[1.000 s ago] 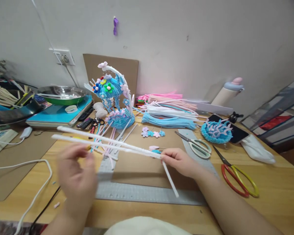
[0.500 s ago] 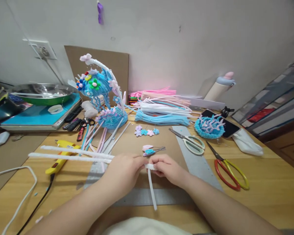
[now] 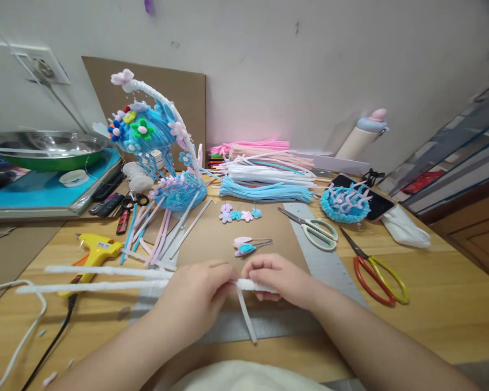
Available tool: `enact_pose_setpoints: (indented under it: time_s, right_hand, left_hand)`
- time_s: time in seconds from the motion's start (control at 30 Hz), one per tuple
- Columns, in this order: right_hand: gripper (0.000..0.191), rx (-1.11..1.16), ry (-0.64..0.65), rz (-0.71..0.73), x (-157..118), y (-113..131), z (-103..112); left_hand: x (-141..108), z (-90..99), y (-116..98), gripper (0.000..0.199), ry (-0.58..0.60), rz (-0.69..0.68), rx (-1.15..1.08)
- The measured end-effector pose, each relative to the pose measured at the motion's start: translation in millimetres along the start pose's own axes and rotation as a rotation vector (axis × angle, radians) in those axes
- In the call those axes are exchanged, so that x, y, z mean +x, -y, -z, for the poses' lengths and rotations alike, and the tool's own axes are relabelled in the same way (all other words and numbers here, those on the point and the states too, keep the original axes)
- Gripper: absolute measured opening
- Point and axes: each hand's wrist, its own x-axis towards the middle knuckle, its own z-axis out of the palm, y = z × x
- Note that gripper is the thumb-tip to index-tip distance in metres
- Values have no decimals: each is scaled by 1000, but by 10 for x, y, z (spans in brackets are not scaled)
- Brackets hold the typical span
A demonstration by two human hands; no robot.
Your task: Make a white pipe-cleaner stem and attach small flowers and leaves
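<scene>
My left hand (image 3: pixel 206 285) is closed on white fuzzy stems (image 3: pixel 101 284), whose two long ends stick out to the left past my wrist. My right hand (image 3: pixel 275 276) pinches the thicker white wrapped part (image 3: pixel 257 285) of the same piece, close beside my left fingertips. From between the hands a thin white strip (image 3: pixel 247 317) hangs down toward the table edge. Just beyond my fingers lie a pink and a blue petal piece (image 3: pixel 245 248) on wires. Small flowers (image 3: pixel 240 214) sit in a row on the brown board (image 3: pixel 204 228).
Yellow glue gun (image 3: pixel 100 250) with its cord lies left. Two scissors (image 3: pixel 321 233) (image 3: pixel 381 277) rest right, near a blue round piece (image 3: pixel 345 203). Behind stand a blue flowered ornament (image 3: pixel 150 130), stem bundles (image 3: pixel 269 187) and a bottle (image 3: pixel 362 136).
The view has shifted slightly. My hands have moved a little left relative to the board, and more of the white wrapped part shows under my right fingers.
</scene>
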Motion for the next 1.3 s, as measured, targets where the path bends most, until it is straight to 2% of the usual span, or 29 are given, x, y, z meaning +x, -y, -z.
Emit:
enact_pose_setpoints:
  time_s: [0.1, 0.17, 0.27, 0.4, 0.6, 0.73, 0.8, 0.9, 0.97, 1.03, 1.17, 1.3]
  right_hand:
    - [27, 86, 2, 103, -56, 63, 156]
    - [32, 137, 80, 176, -98, 80, 247]
    - [28, 187, 196, 226, -137, 78, 300]
    - [24, 217, 196, 286, -113, 39, 261]
    - [26, 327, 236, 292, -51, -49, 244]
    - [27, 294, 257, 257, -42, -39, 265]
    - [28, 236, 185, 211, -34, -9, 252]
    - [27, 93, -77, 191, -29, 42, 192]
    - [25, -8, -202, 220, -41, 63, 142]
    - [22, -112, -241, 253, -61, 70, 108]
    - [25, -361, -224, 305, -77, 57, 100]
    - [26, -501, -283, 358, -70, 41, 110]
  left_hand:
    - [-38, 99, 74, 16, -54, 17, -75]
    - [-53, 159, 125, 15, -91, 22, -110]
    - [-66, 219, 178, 14, -130, 25, -138]
    - [-74, 249, 183, 15, -126, 3, -165]
    - [-66, 236, 160, 16, -93, -34, -203]
    - [-60, 213, 187, 17, -93, -56, -155]
    - [-57, 199, 205, 18, -130, -39, -76]
    - [-46, 174, 224, 18, -203, 22, 72]
    - [-39, 157, 232, 18, -223, 50, 123]
    - [-33, 144, 238, 18, -223, 49, 127]
    - [-26, 127, 244, 19, -198, 22, 97]
    - [-18, 112, 234, 19, -222, 8, 115]
